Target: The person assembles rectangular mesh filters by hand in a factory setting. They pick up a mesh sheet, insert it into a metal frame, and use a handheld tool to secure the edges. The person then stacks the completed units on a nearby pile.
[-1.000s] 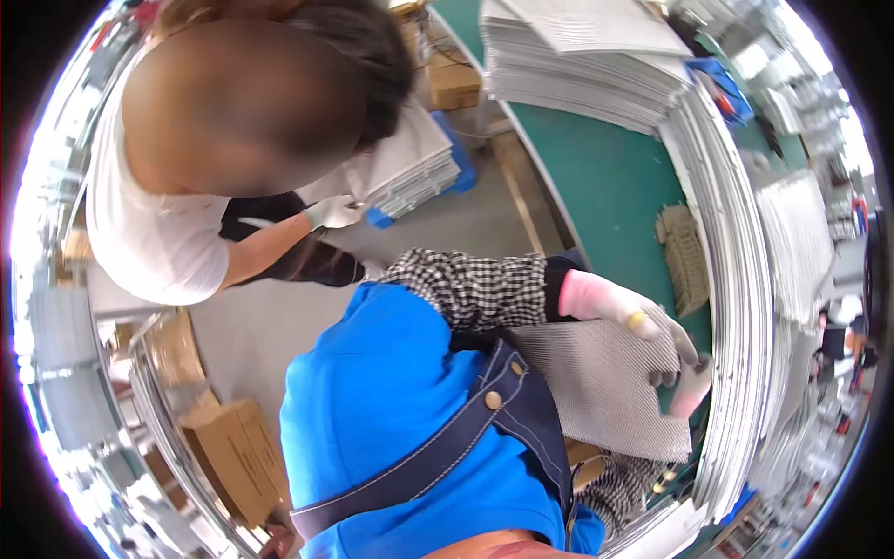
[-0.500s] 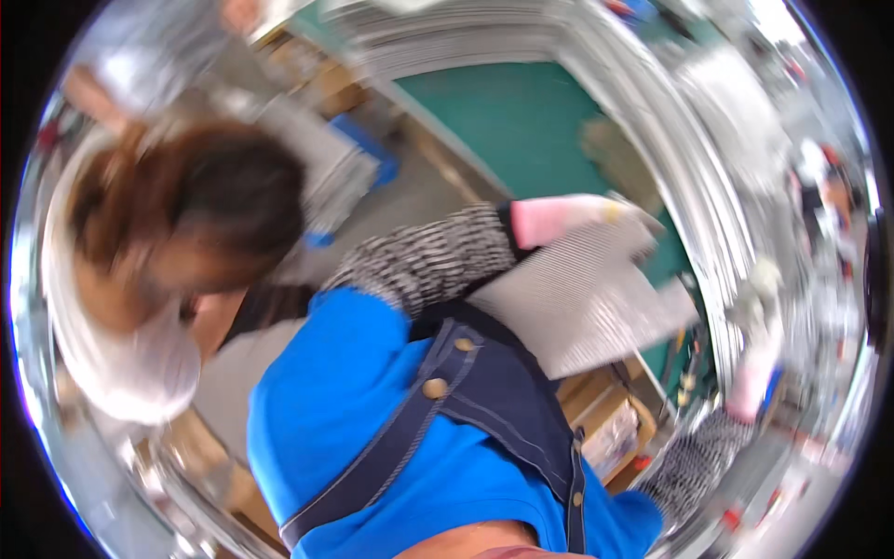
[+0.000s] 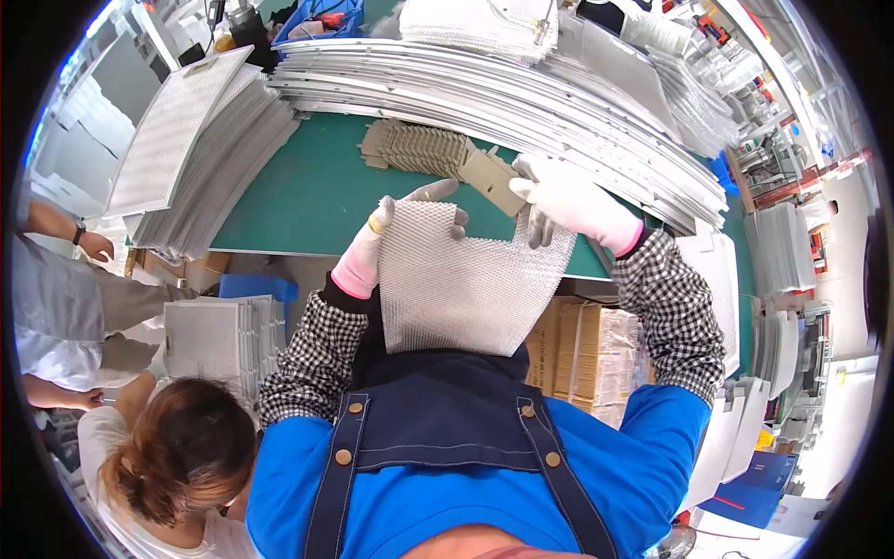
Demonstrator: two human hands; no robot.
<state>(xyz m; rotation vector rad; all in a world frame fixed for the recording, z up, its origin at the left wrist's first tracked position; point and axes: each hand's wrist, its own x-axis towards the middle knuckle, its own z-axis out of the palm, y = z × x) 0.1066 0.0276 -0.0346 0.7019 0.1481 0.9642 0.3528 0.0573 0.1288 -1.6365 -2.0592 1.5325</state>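
A silver metal mesh sheet [image 3: 466, 289] with a rectangular notch in its far edge is held up in front of my apron. My left hand [image 3: 396, 219], in a white glove with grey fingertips and a pink cuff, grips its upper left corner, fingers partly behind the mesh. At the upper right, my right hand [image 3: 568, 205], gloved alike, has its fingers closed on the edge beside the notch. Just behind that hand lies a flat khaki piece [image 3: 492, 179], at the end of a row of overlapping khaki pieces [image 3: 419, 149]; whether my thumb touches it I cannot tell.
Long stacked silver frames [image 3: 484, 88] curve across the green table [image 3: 307, 186]. Mesh panels [image 3: 200, 149] are piled at its left end. Cardboard boxes [image 3: 591, 354] sit below the table. A person [image 3: 177, 456] crouches at lower left near more stacked panels [image 3: 219, 340]; another stands behind.
My view has swung round to face the table squarely. My right hand has come from the far right to the mesh sheet, which my left hand alone held before.
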